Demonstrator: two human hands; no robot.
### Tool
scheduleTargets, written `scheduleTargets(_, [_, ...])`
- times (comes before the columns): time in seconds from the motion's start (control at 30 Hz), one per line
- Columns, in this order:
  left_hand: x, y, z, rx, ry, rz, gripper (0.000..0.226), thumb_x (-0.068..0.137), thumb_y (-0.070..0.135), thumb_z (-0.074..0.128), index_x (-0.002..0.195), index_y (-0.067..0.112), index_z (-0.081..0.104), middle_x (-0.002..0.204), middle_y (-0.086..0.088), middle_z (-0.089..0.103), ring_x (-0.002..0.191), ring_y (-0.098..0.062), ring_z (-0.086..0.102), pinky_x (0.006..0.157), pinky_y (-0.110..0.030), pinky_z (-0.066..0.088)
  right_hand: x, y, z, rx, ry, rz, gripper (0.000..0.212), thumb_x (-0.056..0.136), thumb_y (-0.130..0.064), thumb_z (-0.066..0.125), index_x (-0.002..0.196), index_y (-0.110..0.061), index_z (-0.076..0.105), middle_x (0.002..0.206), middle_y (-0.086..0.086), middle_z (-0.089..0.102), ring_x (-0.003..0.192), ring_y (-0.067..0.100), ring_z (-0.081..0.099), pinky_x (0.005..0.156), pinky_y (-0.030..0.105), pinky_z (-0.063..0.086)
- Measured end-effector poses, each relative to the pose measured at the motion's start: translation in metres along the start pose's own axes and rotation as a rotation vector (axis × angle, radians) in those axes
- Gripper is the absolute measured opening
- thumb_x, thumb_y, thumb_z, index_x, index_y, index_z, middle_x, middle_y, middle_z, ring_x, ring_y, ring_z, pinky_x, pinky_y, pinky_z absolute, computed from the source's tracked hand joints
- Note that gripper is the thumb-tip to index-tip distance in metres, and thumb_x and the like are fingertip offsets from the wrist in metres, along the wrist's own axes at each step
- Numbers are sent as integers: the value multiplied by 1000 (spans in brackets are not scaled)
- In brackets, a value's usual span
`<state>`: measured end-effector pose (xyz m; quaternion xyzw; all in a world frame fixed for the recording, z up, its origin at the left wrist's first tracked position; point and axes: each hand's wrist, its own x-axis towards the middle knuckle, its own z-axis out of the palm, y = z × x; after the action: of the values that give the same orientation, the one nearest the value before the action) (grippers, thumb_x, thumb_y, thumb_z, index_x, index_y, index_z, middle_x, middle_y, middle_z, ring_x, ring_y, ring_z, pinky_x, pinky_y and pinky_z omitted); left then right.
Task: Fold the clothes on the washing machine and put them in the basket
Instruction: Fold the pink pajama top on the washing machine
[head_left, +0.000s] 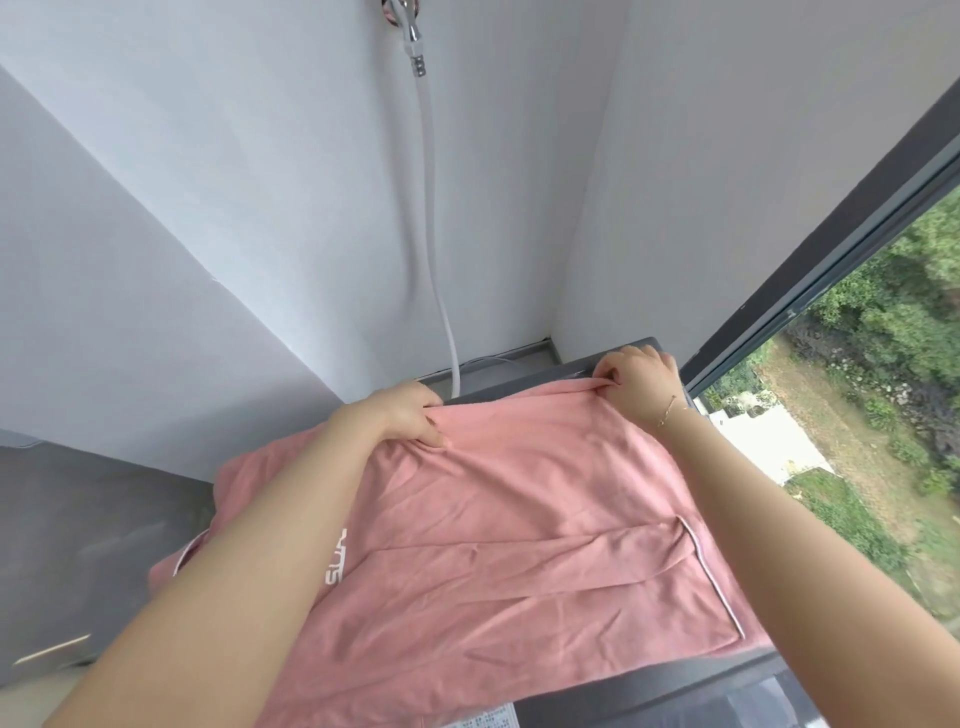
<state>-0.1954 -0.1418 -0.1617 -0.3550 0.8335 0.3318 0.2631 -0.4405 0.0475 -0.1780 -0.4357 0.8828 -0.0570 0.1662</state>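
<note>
Fingers of the left hand (410, 415) curl into the far edge of the pink garment (519, 545), bunching cloth under the thumb, while the right hand (641, 382) pinches the same edge at its far right corner. Both hands are closed on fabric. Spread flat, the garment covers the top of the dark washing machine (613, 364), its near edge hanging over the front.

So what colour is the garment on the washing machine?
Pink garment with white piping and lettering, seen in the head view.

Pink garment (519, 545) spread flat on washing machine (670, 688)
</note>
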Motion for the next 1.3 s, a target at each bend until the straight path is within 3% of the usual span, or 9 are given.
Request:
scheduleTargets(0.17, [-4,-7,-10,13,154,2,36,73,48,78,81,17,60,76,4,59,79,-20,57,66,-30,40,2,16,-21,-48,80,144,19,85,-15,50,92,-21,66,103,3,63,106,28,51,89,34,28])
scheduleTargets(0.37, [-9,-7,7,96,308,-11,47,80,63,63,113,30,57,99,8,58,109,-15,49,96,-34,24,-7,12,-14,-62,173,229,20,80,-5,52,94,-13,64,108,11,51,109,32,43,95,38,27])
scheduleTargets(0.53, [-23,-26,8,-48,373,-5,25,78,29,56,103,30,61,94,12,63,106,-13,56,98,-32,25,-11,-8,2,-28,131,43,34,75,0,52,105,-17,58,109,4,60,108,30,50,93,35,27])
scheduleTargets(0.7, [-45,-34,16,-21,636,235,18,74,2,68,85,15,63,82,9,52,82,-24,60,87,-40,42,-32,-4,-8,141,321,38,28,61,12,46,70,-15,44,75,2,49,79,30,48,75,32,21])
scheduleTargets(0.77, [-52,-34,27,39,677,279,30,71,2,70,97,17,65,93,7,53,93,-22,57,89,-37,38,-51,4,-6,187,397,87,29,60,13,45,69,-15,44,75,4,47,78,29,45,77,34,23])
scheduleTargets(0.87, [-60,-43,39,9,634,98,60,76,16,71,132,25,52,135,2,44,126,-20,40,104,-35,25,-68,5,8,156,294,205,36,70,9,49,96,-13,61,102,10,53,104,34,47,95,39,28])
scheduleTargets(0.97, [-77,-65,39,-101,705,-90,54,84,18,66,135,17,49,140,-6,46,130,-28,42,108,-39,28,-80,-23,14,222,307,177,47,75,4,55,120,-11,59,131,13,48,123,34,41,107,42,26])
scheduleTargets(1.13, [-120,-84,93,-98,757,-202,53,91,43,38,132,12,51,139,-10,47,126,-33,43,105,-47,32,-119,-102,54,251,292,-309,29,79,-14,50,105,-13,64,116,7,57,104,29,53,86,41,47])
scheduleTargets(1.3, [-150,-97,171,-28,773,-294,49,89,44,34,125,21,56,136,-6,51,120,-31,51,99,-47,41,-153,-107,102,129,231,-229,25,83,-36,44,83,-14,55,91,5,52,82,29,49,75,44,46])
